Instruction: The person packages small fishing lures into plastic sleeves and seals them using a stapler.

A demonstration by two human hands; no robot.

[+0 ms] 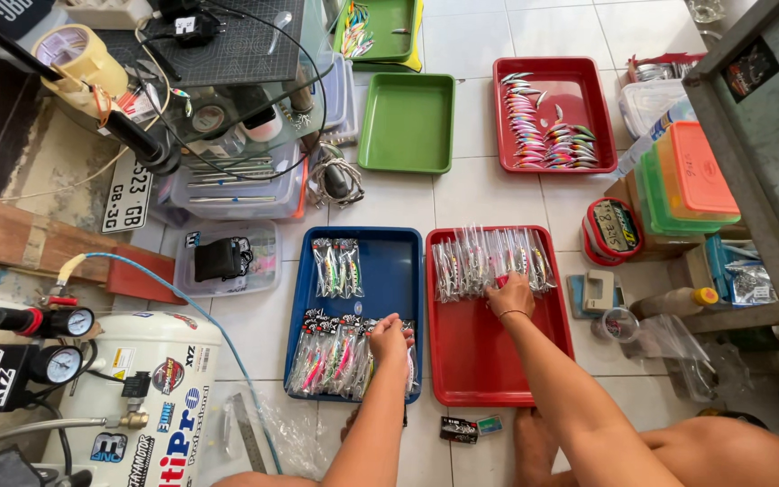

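Left hand (389,338) on clear-bagged colourful lures (340,361), blue tray (389,271).

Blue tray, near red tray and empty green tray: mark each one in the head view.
Blue tray (394,271): head view, bare floor of the tray above the left hand (389,338).
Near red tray (480,352): head view, bare floor below the right hand (511,296).
Empty green tray (407,122): head view, middle of its bare floor.

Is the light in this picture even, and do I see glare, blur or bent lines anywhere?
Head view: soft, even daylight with weak shadows; the clear packets in the red tray under the right hand glint; the left hand on the packets in the blue tray looks sharp, without motion blur; floor-tile lines bow toward the edges, a wide-lens distortion.
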